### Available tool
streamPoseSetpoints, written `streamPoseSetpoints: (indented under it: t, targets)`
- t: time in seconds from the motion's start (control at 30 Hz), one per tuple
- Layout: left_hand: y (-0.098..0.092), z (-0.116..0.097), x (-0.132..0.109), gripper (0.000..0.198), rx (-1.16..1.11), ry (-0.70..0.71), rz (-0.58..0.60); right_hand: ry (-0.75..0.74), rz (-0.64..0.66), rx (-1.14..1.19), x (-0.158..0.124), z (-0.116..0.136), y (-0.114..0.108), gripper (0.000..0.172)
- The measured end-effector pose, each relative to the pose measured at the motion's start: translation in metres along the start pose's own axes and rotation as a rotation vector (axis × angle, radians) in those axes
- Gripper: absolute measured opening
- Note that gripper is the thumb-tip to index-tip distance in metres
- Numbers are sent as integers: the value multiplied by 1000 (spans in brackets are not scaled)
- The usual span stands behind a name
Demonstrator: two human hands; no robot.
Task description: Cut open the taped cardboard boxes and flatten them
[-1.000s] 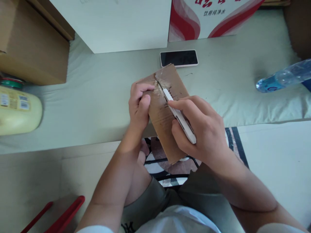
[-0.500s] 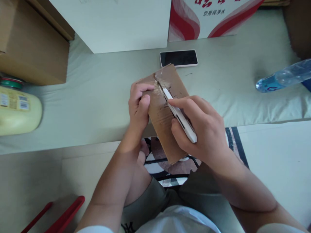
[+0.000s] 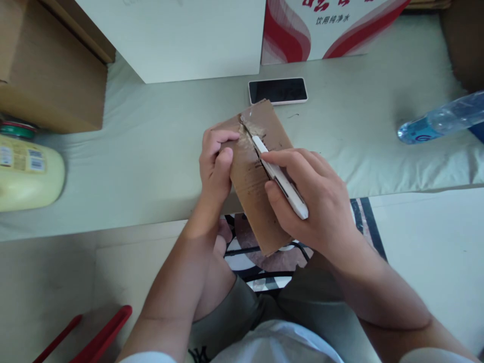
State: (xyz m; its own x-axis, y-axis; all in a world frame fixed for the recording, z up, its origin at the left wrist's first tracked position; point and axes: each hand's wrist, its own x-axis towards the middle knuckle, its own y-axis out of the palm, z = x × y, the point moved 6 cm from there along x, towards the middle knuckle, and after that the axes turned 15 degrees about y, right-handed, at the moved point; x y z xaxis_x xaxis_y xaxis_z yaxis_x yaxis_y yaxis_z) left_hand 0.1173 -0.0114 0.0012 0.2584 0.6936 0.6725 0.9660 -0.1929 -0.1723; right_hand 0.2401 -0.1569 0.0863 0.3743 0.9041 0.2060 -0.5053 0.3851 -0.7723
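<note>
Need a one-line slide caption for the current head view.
Left hand grips a brown rectangular cardboard box while the right hand holds a slim white box cutter at its slit upper face.

Part of the left hand (image 3: pixel 216 164) is hidden from us behind the cardboard box (image 3: pixel 257 206), whose blurred print (image 3: pixel 254 165) we cannot read. Our view crops the white carton (image 3: pixel 181 43) beyond the box, the bottle (image 3: pixel 434 122) right of it, the jar (image 3: pixel 28 174) left of it.
</note>
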Motion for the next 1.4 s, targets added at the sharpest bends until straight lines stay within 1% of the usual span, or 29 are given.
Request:
streamPoseSetpoints:
  t: [0.1, 0.2, 0.33, 0.4, 0.53, 0.67, 0.9, 1.1, 1.23, 1.4]
  targets:
    - [-1, -2, 0, 31, -1, 19, 6, 3, -14, 11, -1, 0, -1, 26]
    - [0, -1, 0, 33, -22, 52, 20, -13, -36, -3, -1, 0, -1, 26]
    - [-1, -1, -1, 24, -16, 28, -6, -22, -23, -29, 0, -1, 1, 29]
    - [0, -2, -1, 23, -17, 29, -2, -24, -16, -26, 1, -2, 1, 29]
    - [0, -1, -1, 28, -6, 45, 22, -16, -29, 0, 1, -1, 0, 27]
    - [-1, 1, -1, 34, -31, 40, 16, 9, -34, 45, 1, -1, -2, 28]
    - [0, -1, -2, 30, -2, 27, 10, 21, -31, 83, 2, 0, -5, 27]
    - [0, -2, -1, 34, -17, 32, 10, 40, -10, 158, 2, -2, -8, 30]
    - [0, -4, -2, 35, -31, 49, 8, 27, -8, 121, 2, -2, -6, 30]
    - [0, -2, -2, 38, -30, 29, -1, 18, -40, 57, 3, -1, -3, 28]
